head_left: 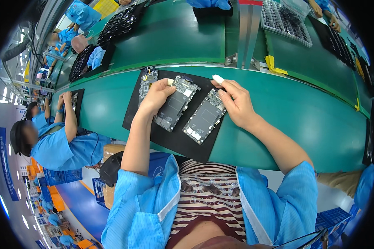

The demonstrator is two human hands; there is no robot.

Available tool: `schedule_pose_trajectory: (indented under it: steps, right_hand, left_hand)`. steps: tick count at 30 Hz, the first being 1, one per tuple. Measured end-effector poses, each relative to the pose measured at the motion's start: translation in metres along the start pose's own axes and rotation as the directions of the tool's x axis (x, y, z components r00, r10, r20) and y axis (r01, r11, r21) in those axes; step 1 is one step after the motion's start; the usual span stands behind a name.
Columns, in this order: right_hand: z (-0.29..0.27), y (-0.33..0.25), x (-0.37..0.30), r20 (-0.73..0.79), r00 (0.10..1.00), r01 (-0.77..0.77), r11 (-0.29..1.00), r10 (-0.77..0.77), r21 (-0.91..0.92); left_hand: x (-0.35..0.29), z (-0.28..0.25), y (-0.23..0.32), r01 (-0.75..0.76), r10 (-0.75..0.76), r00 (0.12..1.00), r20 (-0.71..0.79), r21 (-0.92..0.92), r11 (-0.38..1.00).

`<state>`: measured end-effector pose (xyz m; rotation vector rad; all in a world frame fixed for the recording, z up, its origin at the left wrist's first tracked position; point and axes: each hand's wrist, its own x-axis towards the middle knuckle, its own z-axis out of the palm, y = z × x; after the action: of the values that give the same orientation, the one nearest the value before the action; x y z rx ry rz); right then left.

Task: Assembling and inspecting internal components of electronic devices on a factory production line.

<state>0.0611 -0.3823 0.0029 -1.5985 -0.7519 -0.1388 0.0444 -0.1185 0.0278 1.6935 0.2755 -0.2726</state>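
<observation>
Two dark phone frames with exposed circuit boards lie side by side on a black mat point(153, 135). My left hand point(157, 95) is closed at the upper left corner of the left phone frame point(174, 106), thumb and finger pinching its edge. At the upper right corner of the right phone frame point(205, 116), my right hand point(239, 103) has its fingers curled in and its thumb by the board. A white finger cot point(217, 79) covers one of its fingertips. Whatever lies between those fingers is hidden. Another circuit board point(148, 79) sits behind my left hand, partly covered.
The mat rests on a green worktop point(286, 124). Beyond a metal post point(248, 37) runs a green belt point(170, 41) bearing black trays of small parts point(120, 25). Yellow tape point(274, 65) marks the divider. A co-worker in blue point(66, 141) sits at my left.
</observation>
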Motion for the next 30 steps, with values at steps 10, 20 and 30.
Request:
schedule_pose_trajectory:
  steps: [10,20,30]
  right_hand:
    - [0.0,-0.001,-0.015,0.156,0.985,0.151,0.815,-0.076,-0.559]
    - [0.0,-0.001,-0.01,0.145,0.985,0.156,0.814,-0.09,-0.56]
    - [-0.008,-0.022,0.001,0.002,0.998,0.065,0.906,-0.071,-0.417]
  left_hand:
    - [0.001,0.016,-0.03,-0.251,0.629,0.744,-0.224,0.78,0.574]
    - [-0.028,-0.105,-0.087,0.484,0.479,0.473,-0.74,0.672,0.561]
    - [-0.073,-0.032,-0.066,0.282,0.295,0.744,-0.6,0.682,0.675]
